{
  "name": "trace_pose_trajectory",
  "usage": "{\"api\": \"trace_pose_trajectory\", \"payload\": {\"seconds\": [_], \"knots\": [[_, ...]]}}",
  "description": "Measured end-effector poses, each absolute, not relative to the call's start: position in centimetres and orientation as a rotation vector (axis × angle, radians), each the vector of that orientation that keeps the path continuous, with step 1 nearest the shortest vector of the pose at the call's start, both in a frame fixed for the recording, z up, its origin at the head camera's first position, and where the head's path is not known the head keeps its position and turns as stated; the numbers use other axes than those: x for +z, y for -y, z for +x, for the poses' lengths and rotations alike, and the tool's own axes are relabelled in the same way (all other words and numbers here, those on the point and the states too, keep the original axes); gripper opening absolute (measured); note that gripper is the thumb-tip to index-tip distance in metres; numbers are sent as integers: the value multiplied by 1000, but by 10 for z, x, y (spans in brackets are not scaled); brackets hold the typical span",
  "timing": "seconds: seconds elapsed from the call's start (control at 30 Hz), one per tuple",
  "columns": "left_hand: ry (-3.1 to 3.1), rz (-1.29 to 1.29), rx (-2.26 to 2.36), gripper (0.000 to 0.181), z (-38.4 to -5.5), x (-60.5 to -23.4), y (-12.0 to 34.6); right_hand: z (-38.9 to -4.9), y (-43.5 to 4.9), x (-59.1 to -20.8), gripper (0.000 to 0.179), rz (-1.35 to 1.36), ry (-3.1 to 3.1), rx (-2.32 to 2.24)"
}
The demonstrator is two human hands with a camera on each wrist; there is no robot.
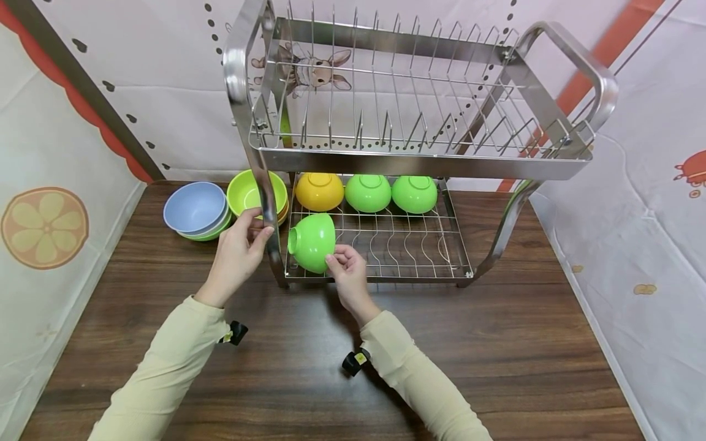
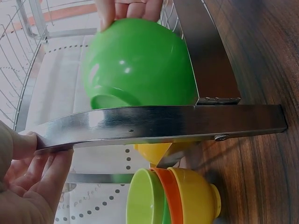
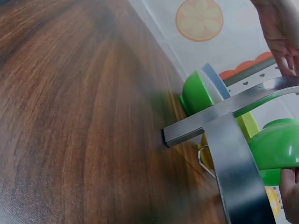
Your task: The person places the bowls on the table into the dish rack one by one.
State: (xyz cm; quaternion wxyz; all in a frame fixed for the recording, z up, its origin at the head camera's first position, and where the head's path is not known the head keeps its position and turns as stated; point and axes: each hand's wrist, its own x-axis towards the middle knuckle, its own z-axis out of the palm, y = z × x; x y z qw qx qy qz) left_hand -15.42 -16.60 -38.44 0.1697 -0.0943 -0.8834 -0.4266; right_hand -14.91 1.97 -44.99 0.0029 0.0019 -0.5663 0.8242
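My right hand (image 1: 350, 277) pinches the rim of a green bowl (image 1: 313, 244), which is tilted on its side over the front left of the lower rack (image 1: 397, 245). The bowl's foot faces left. With thumb and fingers my left hand (image 1: 238, 257) grips the left metal post of the dish rack (image 1: 268, 202). Behind the held bowl, a yellow bowl (image 1: 319, 192) and two green bowls (image 1: 368, 193) sit upside down in a row on the lower rack. In the left wrist view, the held bowl (image 2: 140, 65) shows just behind the post, its foot close to it.
Left of the rack stand a stack topped by a blue bowl (image 1: 195, 207) and a stack topped by a lime bowl (image 1: 246, 193). The wire upper shelf (image 1: 425, 164) overhangs the lower rack. Wooden tabletop (image 1: 529, 318) extends in front and to the right.
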Motion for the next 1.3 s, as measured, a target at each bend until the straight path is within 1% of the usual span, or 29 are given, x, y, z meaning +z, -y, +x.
{"api": "trace_pose_trajectory", "payload": {"seconds": [0.7,1.3], "knots": [[2516,-249,-1221,28,-154,-382,165,-165,-9,-459,17,-108,1987,2404],[2528,-255,-1195,29,-154,-383,166,-170,-12,-460,14,-10,2183,2248]]}}
